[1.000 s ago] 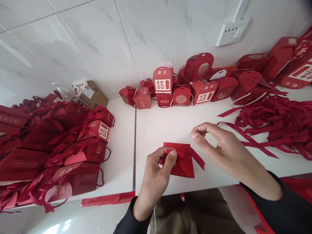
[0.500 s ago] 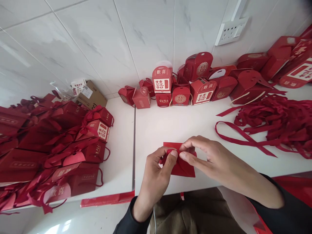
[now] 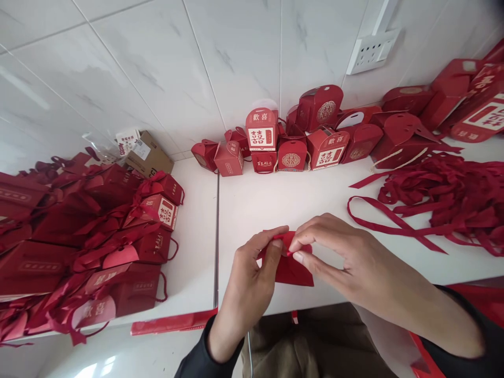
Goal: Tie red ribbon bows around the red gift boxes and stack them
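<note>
A small red gift box [image 3: 295,274] stands near the table's front edge, directly under both hands. My left hand [image 3: 255,273] is closed at its upper left, with thumb and forefinger pinched on red ribbon at the box top. From the right, my right hand [image 3: 338,252] pinches a bit of red ribbon [image 3: 290,254] between thumb and forefinger. The fingertips of the two hands nearly meet over the box. My fingers cover most of the ribbon and the upper part of the box.
Finished-looking red boxes with bows [image 3: 137,247] crowd the left table. More red boxes [image 3: 292,153] line the tiled wall. A tangled heap of red ribbon [image 3: 452,199] lies on the right. A cardboard box [image 3: 151,155] and a wall socket [image 3: 372,51] are at the back.
My left fingers have curled further over the box top. My right hand has shifted slightly, with its thumb lower, and a bit of ribbon now shows in its pinch.
</note>
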Demonstrator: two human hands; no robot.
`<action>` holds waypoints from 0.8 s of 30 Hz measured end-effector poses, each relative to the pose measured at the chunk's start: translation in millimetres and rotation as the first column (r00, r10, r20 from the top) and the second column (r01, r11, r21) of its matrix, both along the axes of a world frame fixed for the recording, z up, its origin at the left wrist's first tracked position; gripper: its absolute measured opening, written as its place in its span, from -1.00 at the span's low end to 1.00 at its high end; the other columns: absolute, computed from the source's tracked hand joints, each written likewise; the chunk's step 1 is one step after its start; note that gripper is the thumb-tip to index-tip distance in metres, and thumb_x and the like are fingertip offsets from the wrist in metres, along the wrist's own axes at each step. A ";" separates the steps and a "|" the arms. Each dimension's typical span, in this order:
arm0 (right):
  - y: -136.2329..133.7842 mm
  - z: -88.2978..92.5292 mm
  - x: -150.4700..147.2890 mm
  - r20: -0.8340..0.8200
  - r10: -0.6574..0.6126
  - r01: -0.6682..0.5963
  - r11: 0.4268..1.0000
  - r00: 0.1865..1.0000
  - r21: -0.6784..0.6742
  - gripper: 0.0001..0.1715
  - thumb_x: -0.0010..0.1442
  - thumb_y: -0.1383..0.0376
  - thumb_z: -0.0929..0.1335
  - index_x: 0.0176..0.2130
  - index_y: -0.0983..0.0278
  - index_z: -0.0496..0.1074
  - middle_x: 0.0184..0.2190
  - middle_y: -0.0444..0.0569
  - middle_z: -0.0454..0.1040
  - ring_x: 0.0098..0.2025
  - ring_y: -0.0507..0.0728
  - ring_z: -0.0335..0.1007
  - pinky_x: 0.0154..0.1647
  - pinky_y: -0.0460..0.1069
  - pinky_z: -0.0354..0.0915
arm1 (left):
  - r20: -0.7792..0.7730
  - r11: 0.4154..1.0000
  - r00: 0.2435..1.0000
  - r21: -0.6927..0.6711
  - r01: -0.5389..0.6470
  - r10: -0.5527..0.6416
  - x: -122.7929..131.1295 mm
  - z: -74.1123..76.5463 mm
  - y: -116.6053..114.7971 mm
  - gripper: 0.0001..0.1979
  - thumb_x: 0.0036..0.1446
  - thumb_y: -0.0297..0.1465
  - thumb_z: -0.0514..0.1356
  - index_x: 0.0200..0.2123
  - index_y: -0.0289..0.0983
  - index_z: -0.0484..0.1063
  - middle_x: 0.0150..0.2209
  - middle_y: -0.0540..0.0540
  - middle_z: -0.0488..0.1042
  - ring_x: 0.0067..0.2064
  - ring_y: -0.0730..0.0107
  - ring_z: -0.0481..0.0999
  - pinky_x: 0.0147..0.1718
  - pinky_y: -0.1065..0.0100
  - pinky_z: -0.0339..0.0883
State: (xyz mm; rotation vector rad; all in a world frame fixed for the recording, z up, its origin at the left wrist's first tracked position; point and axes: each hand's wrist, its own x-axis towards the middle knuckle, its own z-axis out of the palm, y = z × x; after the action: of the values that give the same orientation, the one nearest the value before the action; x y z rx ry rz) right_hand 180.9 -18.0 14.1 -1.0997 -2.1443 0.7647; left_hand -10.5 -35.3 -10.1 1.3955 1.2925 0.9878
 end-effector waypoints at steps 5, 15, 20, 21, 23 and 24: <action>3.5 3.9 -4.3 -0.022 0.053 -0.052 0.997 0.998 0.059 -0.86 0.42 0.37 0.32 -0.18 0.16 0.44 -0.19 -0.08 0.52 -0.07 0.15 0.45 -0.08 0.02 0.37 | 0.075 0.999 0.997 -0.045 0.029 -0.026 1.0 1.8 2.8 -0.74 0.37 -0.33 0.16 0.05 -0.22 0.53 -0.14 -0.08 0.63 -0.16 0.37 0.56 -0.17 0.38 0.41; 7.3 2.3 -5.4 -0.012 0.088 -0.088 0.996 0.996 0.004 -0.89 0.45 0.37 0.30 -0.14 0.18 0.42 -0.18 -0.07 0.50 -0.11 0.13 0.46 -0.07 0.02 0.37 | 0.205 0.993 0.978 -0.099 0.064 -0.042 -0.1 -4.4 9.3 -0.73 0.35 -0.22 0.20 -0.19 -0.29 0.60 -0.51 0.04 0.37 -0.47 0.52 0.26 -0.46 0.45 0.17; 14.6 -7.1 -7.0 -0.075 0.027 -0.025 0.999 0.997 0.033 -0.89 0.44 0.34 0.34 -0.15 0.17 0.48 -0.16 -0.04 0.46 -0.05 0.16 0.43 -0.03 0.04 0.37 | 0.249 0.980 0.959 -0.106 0.168 -0.137 -2.6 -4.4 4.4 -0.77 0.38 -0.32 0.12 -0.20 -0.29 0.55 -0.42 0.00 0.40 -0.39 0.48 0.29 -0.39 0.42 0.19; 15.5 -8.5 -7.1 -0.088 0.017 -0.015 0.999 0.996 0.028 -0.89 0.43 0.34 0.34 -0.16 0.16 0.49 -0.17 -0.05 0.46 -0.06 0.16 0.43 -0.04 0.05 0.37 | 0.241 0.977 0.958 -0.104 0.187 -0.158 -3.3 -3.6 3.5 -0.80 0.36 -0.36 0.12 -0.21 -0.29 0.53 -0.41 0.00 0.39 -0.38 0.47 0.28 -0.38 0.41 0.18; 16.7 -10.0 -7.1 -0.113 0.013 -0.013 1.000 0.994 -0.001 -0.87 0.43 0.32 0.34 -0.16 0.14 0.51 -0.17 -0.06 0.47 -0.07 0.16 0.44 -0.04 0.06 0.38 | 0.194 0.971 0.962 -0.100 0.216 -0.194 -4.0 -2.1 2.3 -0.85 0.34 -0.39 0.15 -0.23 -0.28 0.50 -0.39 0.00 0.37 -0.36 0.47 0.26 -0.36 0.40 0.17; 17.0 -10.2 -7.0 -0.128 0.022 -0.026 0.999 0.991 -0.023 -0.85 0.44 0.31 0.33 -0.16 0.13 0.52 -0.17 -0.06 0.48 -0.07 0.16 0.45 -0.03 0.06 0.38 | 0.164 0.971 0.965 -0.098 0.220 -0.202 -4.0 -1.7 2.2 -0.86 0.34 -0.36 0.17 -0.24 -0.28 0.49 -0.39 0.01 0.36 -0.36 0.46 0.25 -0.36 0.39 0.17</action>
State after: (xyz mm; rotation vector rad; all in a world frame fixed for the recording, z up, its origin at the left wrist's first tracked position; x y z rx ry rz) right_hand 173.9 -1.0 3.9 -1.0111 -2.0487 0.8521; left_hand -14.5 -33.1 -11.8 1.3113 1.0463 0.8444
